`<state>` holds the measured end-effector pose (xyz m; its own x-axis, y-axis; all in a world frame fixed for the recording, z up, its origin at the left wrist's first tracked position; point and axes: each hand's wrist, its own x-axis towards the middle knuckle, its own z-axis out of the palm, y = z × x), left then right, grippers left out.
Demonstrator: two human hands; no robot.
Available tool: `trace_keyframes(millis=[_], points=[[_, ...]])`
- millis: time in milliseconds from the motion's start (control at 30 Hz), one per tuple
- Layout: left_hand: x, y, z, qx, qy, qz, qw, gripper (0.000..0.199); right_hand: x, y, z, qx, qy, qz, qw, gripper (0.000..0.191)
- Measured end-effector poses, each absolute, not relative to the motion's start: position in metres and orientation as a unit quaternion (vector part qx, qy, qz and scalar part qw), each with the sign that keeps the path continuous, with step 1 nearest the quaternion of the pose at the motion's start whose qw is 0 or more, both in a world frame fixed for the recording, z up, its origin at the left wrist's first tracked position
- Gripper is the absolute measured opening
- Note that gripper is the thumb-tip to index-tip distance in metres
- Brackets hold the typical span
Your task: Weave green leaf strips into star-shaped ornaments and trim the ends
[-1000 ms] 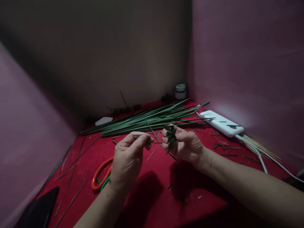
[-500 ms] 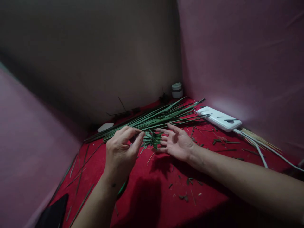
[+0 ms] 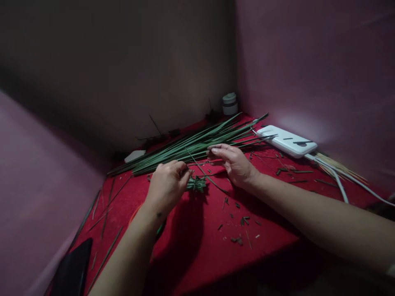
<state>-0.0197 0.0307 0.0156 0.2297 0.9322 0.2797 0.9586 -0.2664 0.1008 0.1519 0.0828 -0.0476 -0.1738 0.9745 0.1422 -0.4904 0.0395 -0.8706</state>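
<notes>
My left hand (image 3: 169,183) is closed, thumb and fingers pinching a small green folded-leaf piece (image 3: 197,184) with pointed, frilled ends. The piece is held just above the red cloth, and its other end is hidden in my fingers. A thin dark green strip (image 3: 205,172) slants past it to the right. My right hand (image 3: 233,163) hovers right of the piece with fingers half curled and a gap between them; nothing shows in it. Behind both hands lies a bundle of long green leaf strips (image 3: 185,154).
A white power bank-like block (image 3: 286,140) with white cables sits right, beside pale thin sticks (image 3: 342,166). A small white-lidded jar (image 3: 230,103) stands in the back corner. Leaf scraps (image 3: 237,240) dot the red cloth (image 3: 191,263). A black flat object (image 3: 72,267) lies front left.
My right hand has drawn its spread fingers into a half curl and moved off the leaf piece. My left hand has shifted right with the piece. The slanting strip now shows between the hands.
</notes>
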Motion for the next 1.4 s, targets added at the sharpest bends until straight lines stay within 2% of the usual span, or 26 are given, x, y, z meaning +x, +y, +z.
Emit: trace_keyframes(millis=[233,400,533,667,833,1400], points=[[-0.022,0.028,0.007,-0.781,-0.608,-0.134,0.045,0.019,0.152,0.078,-0.046,-0.295,-0.447,0.642,0.548,0.015],[-0.027,0.023,0.007,-0.769,-0.626,-0.13,0.005,0.017,0.153,0.08,-0.05,-0.299,-0.432,0.646,0.555,0.015],[-0.032,0.014,0.011,-0.748,-0.639,-0.176,-0.035,0.021,0.153,0.081,-0.052,-0.306,-0.418,0.661,0.543,0.015],[-0.034,0.008,0.009,-0.743,-0.615,-0.242,-0.101,0.015,0.153,0.079,-0.051,-0.311,-0.415,0.673,0.527,0.014],[-0.034,0.009,0.001,-0.739,-0.591,-0.294,-0.135,0.011,0.151,0.078,-0.05,-0.311,-0.406,0.68,0.526,0.014],[-0.029,-0.004,0.01,-0.807,-0.511,-0.294,-0.047,0.008,0.152,0.079,-0.049,-0.31,-0.401,0.682,0.528,0.014]])
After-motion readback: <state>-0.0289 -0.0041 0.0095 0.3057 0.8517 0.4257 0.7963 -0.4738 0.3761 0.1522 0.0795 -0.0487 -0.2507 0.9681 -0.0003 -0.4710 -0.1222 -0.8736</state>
